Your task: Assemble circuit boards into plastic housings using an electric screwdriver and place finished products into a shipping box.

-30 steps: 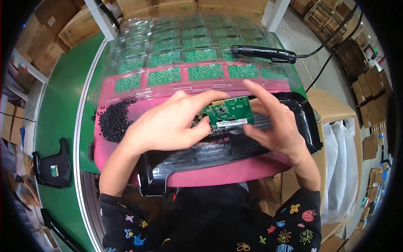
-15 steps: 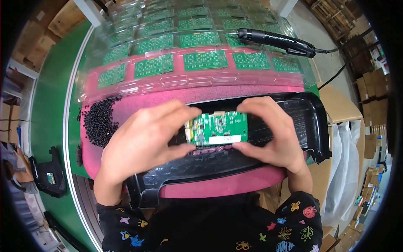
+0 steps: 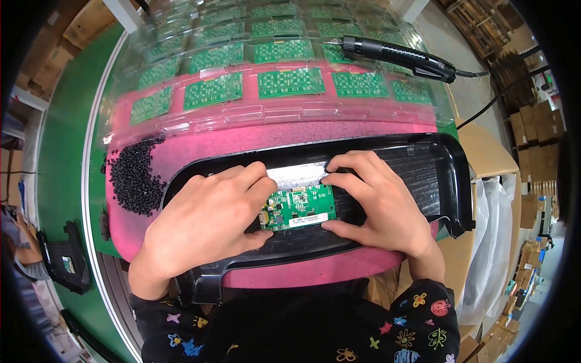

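Observation:
A green circuit board (image 3: pixel 308 207) with a white label along its near edge lies low in the middle of a black plastic housing (image 3: pixel 417 163). My left hand (image 3: pixel 209 212) grips its left end, where small connectors sit, between thumb and fingers. At the right end, my right hand (image 3: pixel 381 202) pinches the board with its thumb at the near corner and fingers at the far corner. Just beyond the board, a silvery strip (image 3: pixel 296 175) shows inside the housing. Whether the board touches the housing floor is hard to tell.
Beyond the housing, a clear plastic tray (image 3: pixel 242 114) holds several green boards (image 3: pixel 290 82). An electric screwdriver (image 3: pixel 396 57) rests on it at right. Small black screws (image 3: pixel 136 178) are heaped on the pink mat (image 3: pixel 193 145). A cardboard box (image 3: pixel 484 151) stands at right; another person's arm (image 3: pixel 27 242) shows at far left.
Both hands have brought the circuit board down and toward me, slightly left, into the housing. The silvery strip behind it has come into view.

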### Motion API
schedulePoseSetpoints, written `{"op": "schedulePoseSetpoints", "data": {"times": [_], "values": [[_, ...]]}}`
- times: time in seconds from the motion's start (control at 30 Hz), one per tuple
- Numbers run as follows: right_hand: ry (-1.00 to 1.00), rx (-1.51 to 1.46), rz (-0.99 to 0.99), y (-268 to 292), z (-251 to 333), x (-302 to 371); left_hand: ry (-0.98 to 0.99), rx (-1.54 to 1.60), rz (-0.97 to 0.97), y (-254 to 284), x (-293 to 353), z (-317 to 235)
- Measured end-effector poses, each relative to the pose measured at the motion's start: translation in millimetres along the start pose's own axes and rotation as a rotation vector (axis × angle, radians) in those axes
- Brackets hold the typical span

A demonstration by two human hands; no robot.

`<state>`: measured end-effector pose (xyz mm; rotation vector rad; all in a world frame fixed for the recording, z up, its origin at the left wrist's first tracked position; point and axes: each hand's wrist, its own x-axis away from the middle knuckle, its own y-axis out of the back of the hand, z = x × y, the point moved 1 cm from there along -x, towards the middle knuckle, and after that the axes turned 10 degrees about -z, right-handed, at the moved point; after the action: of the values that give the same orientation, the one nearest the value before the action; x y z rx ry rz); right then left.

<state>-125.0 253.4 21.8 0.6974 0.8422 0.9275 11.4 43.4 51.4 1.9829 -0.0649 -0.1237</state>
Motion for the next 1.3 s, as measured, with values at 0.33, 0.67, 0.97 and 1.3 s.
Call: {"op": "schedulePoseSetpoints", "data": {"times": [0.33,0.67,0.97,1.3], "values": [[-0.013,0.013,0.005,-0.5,0.1,-2.2,0.034,-0.015,0.032,1.4,-1.2,0.9],[-0.038,0.010,0.012,1.5,9.3,-8.0,-0.035,-0.045,-0.089,-2.2,10.0,4.7],[-0.287,-0.259,-0.311,2.0,-3.7,-2.6,0.257,-0.243,-0.599,26.7,24.2,56.6],[-0.475,-0.542,-0.504,42.9,-36.6,-51.4,1.001,-0.335,-0.306,61.6,64.8,131.7]]}}
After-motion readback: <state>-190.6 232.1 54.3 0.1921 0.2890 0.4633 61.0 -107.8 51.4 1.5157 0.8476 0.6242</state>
